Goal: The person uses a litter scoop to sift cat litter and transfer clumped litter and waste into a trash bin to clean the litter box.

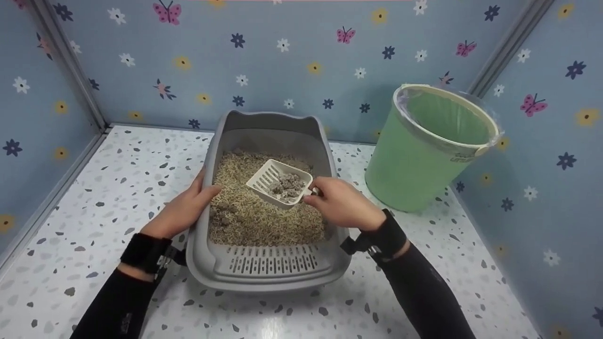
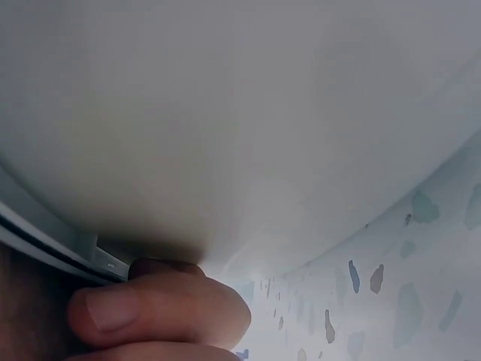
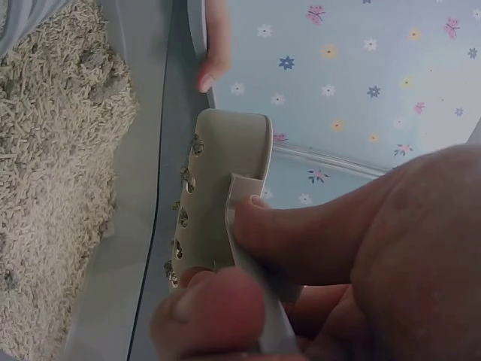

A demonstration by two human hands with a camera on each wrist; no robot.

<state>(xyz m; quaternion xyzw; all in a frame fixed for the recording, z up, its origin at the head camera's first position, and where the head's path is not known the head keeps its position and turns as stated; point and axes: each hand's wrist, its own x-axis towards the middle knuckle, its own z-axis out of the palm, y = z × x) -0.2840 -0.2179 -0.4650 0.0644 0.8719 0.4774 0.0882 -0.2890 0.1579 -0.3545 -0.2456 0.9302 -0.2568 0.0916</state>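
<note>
A grey litter box [image 1: 261, 283] holds tan litter pellets [image 1: 268, 226] with darker patches. My left hand [image 1: 181, 212] grips its left rim, thumb over the edge; in the left wrist view, curled fingers [image 2: 173, 308] lie against the box's outer wall [image 2: 248, 135]. Above the litter, my right hand [image 1: 346, 205] pinches the short handle of a cream slotted litter scoop [image 1: 278, 203]. Greyish litter clumps [image 1: 288, 184] lie in the scoop. The right wrist view shows the thumb [image 3: 289, 233] on the handle and bits of litter poking through the slots.
A green trash bin [image 1: 405, 165] with a clear liner stands to the right of the box. Flower-and-butterfly panels [image 1: 292, 75] close off the back and both sides. The speckled tabletop [image 1: 108, 188] lies beneath everything.
</note>
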